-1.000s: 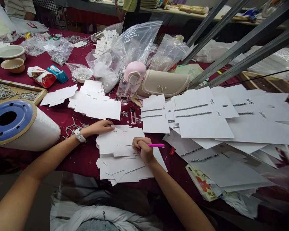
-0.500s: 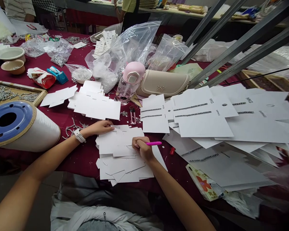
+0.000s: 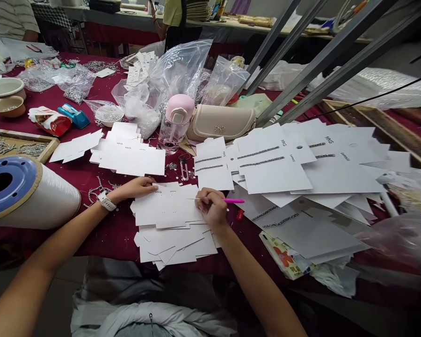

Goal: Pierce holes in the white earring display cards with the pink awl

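My left hand (image 3: 140, 186), below a white watch, pinches the upper left edge of a white card (image 3: 171, 206) printed MNG. Small dark holes show on that card, which lies over a stack of similar cards (image 3: 192, 248). My right hand (image 3: 212, 206) is closed round a tool with a pink handle (image 3: 233, 201). The tool's thin metal needle points left, over the right part of the top card; whether it touches the card I cannot tell.
Cards with dark chains (image 3: 266, 173) are piled at the right. Beyond my hands stand a pink-lidded bottle (image 3: 177, 121) and a beige bag (image 3: 221, 122). A large thread spool (image 3: 56, 196) is at the left. Metal bars (image 3: 301, 79) slant across the upper right. People sit at the back.
The view has shifted to the right. My right hand has moved up from the middle of the card, and the needle now shows above the card's right part. My left hand stays at the card's edge.
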Demonstrator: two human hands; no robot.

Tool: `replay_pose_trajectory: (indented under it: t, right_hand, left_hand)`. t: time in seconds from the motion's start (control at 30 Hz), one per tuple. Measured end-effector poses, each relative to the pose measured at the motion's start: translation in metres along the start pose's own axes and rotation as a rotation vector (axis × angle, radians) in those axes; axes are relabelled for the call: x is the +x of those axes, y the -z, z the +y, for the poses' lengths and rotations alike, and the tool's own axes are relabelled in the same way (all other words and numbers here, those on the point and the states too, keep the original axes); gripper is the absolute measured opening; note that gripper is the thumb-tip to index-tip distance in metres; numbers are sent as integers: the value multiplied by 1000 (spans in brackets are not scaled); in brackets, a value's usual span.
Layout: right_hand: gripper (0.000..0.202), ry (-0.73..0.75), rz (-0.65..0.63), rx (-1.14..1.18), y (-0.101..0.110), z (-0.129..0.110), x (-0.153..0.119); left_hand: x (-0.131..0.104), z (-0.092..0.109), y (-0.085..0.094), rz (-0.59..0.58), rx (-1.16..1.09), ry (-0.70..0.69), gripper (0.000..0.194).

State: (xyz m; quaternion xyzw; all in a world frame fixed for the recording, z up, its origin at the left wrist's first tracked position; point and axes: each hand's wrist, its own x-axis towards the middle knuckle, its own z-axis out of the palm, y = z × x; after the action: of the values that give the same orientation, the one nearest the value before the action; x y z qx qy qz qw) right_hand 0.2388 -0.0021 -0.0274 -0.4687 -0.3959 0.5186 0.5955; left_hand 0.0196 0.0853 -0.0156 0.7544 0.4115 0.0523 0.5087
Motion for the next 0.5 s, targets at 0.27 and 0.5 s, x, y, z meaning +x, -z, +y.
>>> replay_pose_trajectory:
  t: [0.27, 0.5]
  right_hand:
    - [3, 118, 285, 120, 7, -13, 9]
    - [38, -202, 83, 121, 1, -13, 9]
  left_hand:
    - [-9, 10, 6, -134, -111, -144, 34]
    - [-18, 18, 11, -108, -221, -161, 31]
